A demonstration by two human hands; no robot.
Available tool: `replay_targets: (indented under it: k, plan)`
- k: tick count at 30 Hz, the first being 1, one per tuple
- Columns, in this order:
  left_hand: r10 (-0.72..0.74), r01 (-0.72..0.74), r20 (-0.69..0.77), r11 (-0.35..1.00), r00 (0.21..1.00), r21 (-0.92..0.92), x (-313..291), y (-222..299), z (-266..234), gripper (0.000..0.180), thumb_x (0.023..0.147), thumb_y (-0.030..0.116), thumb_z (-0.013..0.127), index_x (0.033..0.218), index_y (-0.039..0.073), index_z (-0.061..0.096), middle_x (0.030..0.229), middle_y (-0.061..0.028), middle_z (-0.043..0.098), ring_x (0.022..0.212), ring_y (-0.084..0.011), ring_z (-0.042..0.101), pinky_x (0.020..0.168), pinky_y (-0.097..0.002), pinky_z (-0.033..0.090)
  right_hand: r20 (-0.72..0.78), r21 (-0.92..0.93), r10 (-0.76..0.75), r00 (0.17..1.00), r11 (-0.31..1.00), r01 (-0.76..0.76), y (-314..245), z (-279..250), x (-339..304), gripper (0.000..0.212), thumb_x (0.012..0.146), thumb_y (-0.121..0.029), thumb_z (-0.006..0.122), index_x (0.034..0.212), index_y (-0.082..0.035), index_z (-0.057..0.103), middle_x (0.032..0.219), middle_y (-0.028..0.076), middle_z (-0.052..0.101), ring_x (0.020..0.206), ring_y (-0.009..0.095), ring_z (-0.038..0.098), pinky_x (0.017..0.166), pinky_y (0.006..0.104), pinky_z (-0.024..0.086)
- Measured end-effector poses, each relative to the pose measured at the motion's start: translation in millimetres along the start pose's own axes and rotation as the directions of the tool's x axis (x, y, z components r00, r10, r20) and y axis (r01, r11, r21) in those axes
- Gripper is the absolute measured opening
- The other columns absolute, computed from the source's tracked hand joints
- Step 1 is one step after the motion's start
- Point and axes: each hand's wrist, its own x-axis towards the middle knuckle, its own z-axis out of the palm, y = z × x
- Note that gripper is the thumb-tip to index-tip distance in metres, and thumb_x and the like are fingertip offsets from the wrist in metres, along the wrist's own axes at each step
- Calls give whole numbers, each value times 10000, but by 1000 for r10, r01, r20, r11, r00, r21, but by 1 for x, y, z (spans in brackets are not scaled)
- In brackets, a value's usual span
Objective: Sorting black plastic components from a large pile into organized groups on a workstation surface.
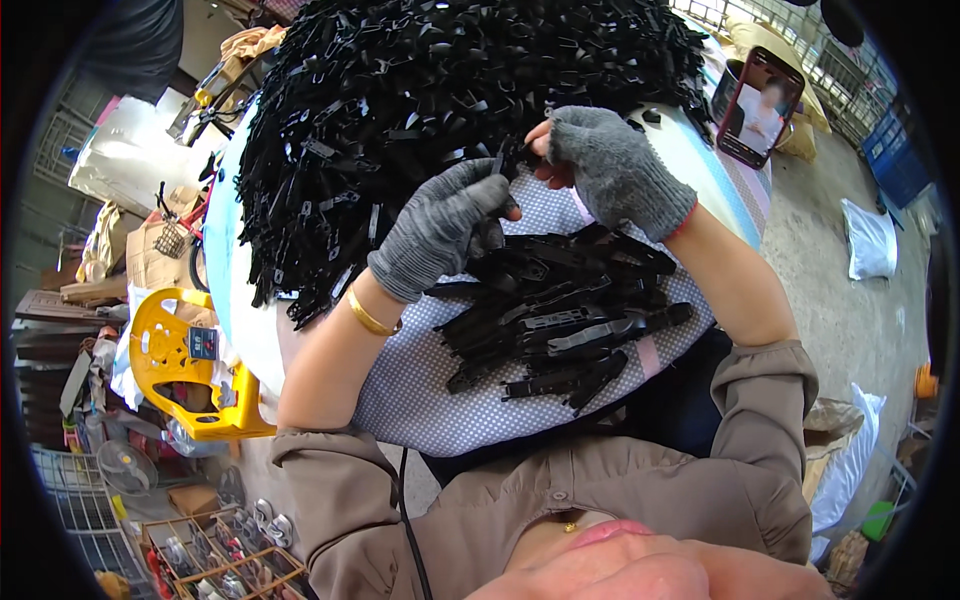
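Note:
My left hand (440,228), in a grey knitted glove, is closed at the near edge of a big heap of small black plastic parts (420,90). Its thumb and forefinger pinch a black plastic part (512,158). My right hand (618,172), in a grey glove with bare fingertips, is closed just to the right, its fingertips at the same dark part; how much it grips is partly hidden. Closer to me, below both hands, a smaller pile of longer black plastic parts (560,315) lies on a dotted grey cloth (395,405) covering the round table.
A phone (760,108) showing a person on its screen stands at the table's right edge. Left of the table is a yellow plastic chair (165,345) with a small dark box on it. White sacks (868,240) and a blue bin (897,152) are on the right-hand floor.

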Motion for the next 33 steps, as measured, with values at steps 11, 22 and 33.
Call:
replay_targets:
  k: [11, 22, 33]
  plan:
    - [281, -215, -51, 827, 958, 520, 0, -14, 0, 268, 892, 241, 558, 1065, 40, 595, 633, 77, 485, 520, 9, 410, 480, -138, 369, -15, -90, -2, 1000, 996, 1, -1, 1, -4, 183, 836, -178, 618, 922, -16, 627, 786, 57, 613, 715, 144, 631, 651, 254, 534]
    - [274, -143, -127, 780, 953, 609, -5, -8, 4, 242, 896, 188, 547, 1031, -3, 606, 743, -6, 589, 648, -51, 502, 583, -206, 437, 15, -104, -39, 999, 994, 40, -6, 5, -10, 163, 802, -164, 643, 859, -12, 634, 792, 61, 608, 663, 133, 608, 636, 255, 526]
    - [374, -403, 245, 437, 894, 804, -2, -16, 21, 243, 894, 210, 534, 983, -3, 609, 763, -130, 643, 714, -243, 621, 670, -328, 486, 279, 0, -78, 957, 997, 82, -13, 29, -17, 621, 867, -571, 410, 999, 4, 606, 947, 115, 621, 898, 191, 594, 858, 319, 457]
